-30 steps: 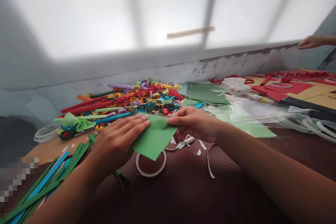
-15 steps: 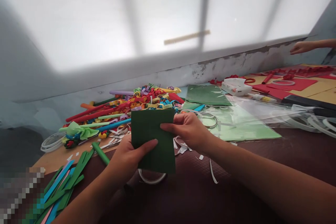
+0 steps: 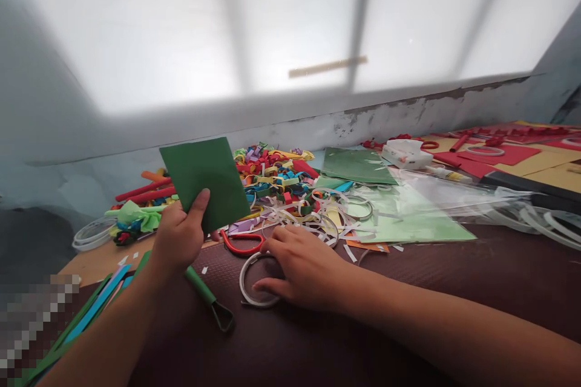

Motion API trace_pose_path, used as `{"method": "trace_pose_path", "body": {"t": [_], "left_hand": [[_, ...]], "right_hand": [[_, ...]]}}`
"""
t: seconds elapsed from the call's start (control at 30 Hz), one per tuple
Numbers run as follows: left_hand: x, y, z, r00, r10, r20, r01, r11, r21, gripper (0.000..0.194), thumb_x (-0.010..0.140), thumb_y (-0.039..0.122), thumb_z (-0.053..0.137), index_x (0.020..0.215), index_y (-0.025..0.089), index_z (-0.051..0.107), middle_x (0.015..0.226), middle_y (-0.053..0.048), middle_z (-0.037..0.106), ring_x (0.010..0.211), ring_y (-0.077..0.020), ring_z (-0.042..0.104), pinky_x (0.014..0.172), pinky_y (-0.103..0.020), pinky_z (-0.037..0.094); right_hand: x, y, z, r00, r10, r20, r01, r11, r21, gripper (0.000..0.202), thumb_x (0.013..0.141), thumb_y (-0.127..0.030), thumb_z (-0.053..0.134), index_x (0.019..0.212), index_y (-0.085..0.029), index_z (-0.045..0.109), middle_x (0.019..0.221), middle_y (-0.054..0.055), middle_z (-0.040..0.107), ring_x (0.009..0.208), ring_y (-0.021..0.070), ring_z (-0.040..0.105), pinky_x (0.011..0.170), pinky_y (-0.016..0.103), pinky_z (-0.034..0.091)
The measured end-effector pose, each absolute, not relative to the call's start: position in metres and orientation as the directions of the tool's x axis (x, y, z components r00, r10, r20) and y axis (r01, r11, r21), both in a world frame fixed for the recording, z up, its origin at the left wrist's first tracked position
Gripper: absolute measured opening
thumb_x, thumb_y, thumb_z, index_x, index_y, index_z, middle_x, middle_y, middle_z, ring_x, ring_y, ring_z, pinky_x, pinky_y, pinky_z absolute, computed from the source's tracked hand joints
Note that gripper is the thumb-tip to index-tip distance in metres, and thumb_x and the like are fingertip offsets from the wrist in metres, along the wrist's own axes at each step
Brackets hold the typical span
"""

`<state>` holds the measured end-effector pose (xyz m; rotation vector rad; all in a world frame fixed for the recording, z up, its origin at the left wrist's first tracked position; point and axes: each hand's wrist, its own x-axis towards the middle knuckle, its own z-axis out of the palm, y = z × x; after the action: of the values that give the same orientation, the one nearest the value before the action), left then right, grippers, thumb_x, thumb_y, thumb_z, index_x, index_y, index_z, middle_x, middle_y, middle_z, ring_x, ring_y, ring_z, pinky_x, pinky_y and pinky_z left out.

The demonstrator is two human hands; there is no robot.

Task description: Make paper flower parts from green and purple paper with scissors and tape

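My left hand (image 3: 179, 233) is closed on a dark green piece of paper (image 3: 206, 178), thumb on the near face, holding it up at the left. Lower down on the table, my right hand (image 3: 302, 263) reaches over a white tape roll (image 3: 247, 281), with thumb and fingers apart around its right side. Whether the fingertips touch the roll I cannot tell. Just beyond it lie the red handles of a pair of scissors (image 3: 229, 248). Between my arms rests a green rolled paper tube (image 3: 200, 284) with a flattened loop at its near end.
Colourful paper curls (image 3: 281, 175) are heaped behind my hands. Green and blue paper strips (image 3: 97, 299) lie at the left. Light green sheets (image 3: 417, 217), a tissue pack (image 3: 406, 153) and red paper (image 3: 508, 154) spread to the right. A wall runs along the back.
My right hand has let go of the green paper and moved down to the tape roll. My left hand has carried the paper up and left. Another person's hand at far right has left view.
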<state>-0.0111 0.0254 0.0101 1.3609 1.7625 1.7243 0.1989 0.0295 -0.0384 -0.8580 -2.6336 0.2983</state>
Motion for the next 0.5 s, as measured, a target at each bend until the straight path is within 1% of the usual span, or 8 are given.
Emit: {"method": "trace_pose_path", "body": {"t": [0.07, 0.13, 0.23, 0.3, 0.37, 0.43, 0.5], "left_hand": [[-0.009, 0.020, 0.017, -0.462, 0.791, 0.401, 0.535, -0.112, 0.838, 0.033, 0.085, 0.037, 0.068, 0.057, 0.020, 0.059, 0.048, 0.001, 0.054, 0.044, -0.0152, 0.045, 0.048, -0.028, 0.033], [-0.009, 0.017, 0.023, -0.437, 0.784, 0.441, 0.652, -0.062, 0.755, 0.038, 0.085, 0.031, 0.068, 0.052, 0.020, 0.053, 0.047, 0.003, 0.050, 0.049, -0.0142, 0.040, 0.054, -0.027, 0.028], [-0.012, 0.016, 0.030, -0.438, 0.760, 0.481, 0.720, -0.024, 0.694, 0.037, 0.083, 0.028, 0.067, 0.050, 0.021, 0.050, 0.046, 0.003, 0.046, 0.052, -0.0153, 0.037, 0.058, -0.028, 0.024], [-0.015, 0.018, 0.032, -0.461, 0.739, 0.491, 0.709, -0.025, 0.705, 0.036, 0.081, 0.030, 0.066, 0.050, 0.022, 0.050, 0.045, 0.003, 0.046, 0.053, -0.0161, 0.039, 0.057, -0.028, 0.025], [-0.018, 0.021, 0.031, -0.503, 0.697, 0.511, 0.666, -0.064, 0.743, 0.031, 0.079, 0.031, 0.065, 0.053, 0.021, 0.053, 0.048, 0.002, 0.050, 0.056, -0.0166, 0.044, 0.056, -0.027, 0.030], [-0.021, 0.024, 0.028, -0.562, 0.638, 0.526, 0.595, -0.130, 0.793, 0.023, 0.078, 0.035, 0.064, 0.062, 0.020, 0.058, 0.056, 0.002, 0.056, 0.058, -0.0165, 0.049, 0.054, -0.026, 0.036], [-0.023, 0.027, 0.025, -0.614, 0.592, 0.522, 0.513, -0.204, 0.834, 0.026, 0.078, 0.042, 0.062, 0.066, 0.020, 0.056, 0.055, 0.002, 0.054, 0.052, -0.0154, 0.050, 0.047, -0.026, 0.040]], "right_hand": [[0.199, 0.030, -0.037, -0.753, 0.613, 0.240, 0.549, 0.786, -0.285, 0.043, 0.088, -0.047, 0.072, 0.110, -0.010, 0.067, 0.111, 0.016, 0.066, 0.106, 0.0313, 0.061, 0.094, 0.044, 0.049], [0.199, 0.034, -0.038, -0.744, 0.630, 0.222, 0.572, 0.773, -0.275, 0.038, 0.090, -0.040, 0.071, 0.112, -0.009, 0.066, 0.111, 0.017, 0.066, 0.106, 0.0304, 0.062, 0.093, 0.042, 0.049], [0.201, 0.040, -0.041, -0.743, 0.640, 0.199, 0.588, 0.765, -0.262, 0.032, 0.092, -0.034, 0.069, 0.113, -0.010, 0.066, 0.110, 0.016, 0.068, 0.105, 0.0275, 0.063, 0.091, 0.038, 0.049], [0.205, 0.043, -0.038, -0.765, 0.619, 0.178, 0.573, 0.781, -0.248, 0.028, 0.093, -0.035, 0.069, 0.112, -0.014, 0.068, 0.108, 0.011, 0.070, 0.102, 0.0240, 0.065, 0.088, 0.034, 0.049], [0.209, 0.045, -0.031, -0.784, 0.596, 0.170, 0.558, 0.798, -0.228, 0.024, 0.096, -0.038, 0.065, 0.107, -0.018, 0.071, 0.105, 0.007, 0.071, 0.098, 0.0212, 0.066, 0.084, 0.031, 0.048], [0.208, 0.048, -0.019, -0.779, 0.599, 0.184, 0.566, 0.799, -0.205, 0.027, 0.101, -0.040, 0.056, 0.102, -0.018, 0.072, 0.103, 0.008, 0.072, 0.096, 0.0208, 0.066, 0.082, 0.031, 0.048], [0.200, 0.054, -0.009, -0.767, 0.608, 0.204, 0.580, 0.793, -0.186, 0.031, 0.104, -0.037, 0.049, 0.103, -0.016, 0.072, 0.104, 0.010, 0.072, 0.098, 0.0220, 0.066, 0.083, 0.032, 0.048]]}}
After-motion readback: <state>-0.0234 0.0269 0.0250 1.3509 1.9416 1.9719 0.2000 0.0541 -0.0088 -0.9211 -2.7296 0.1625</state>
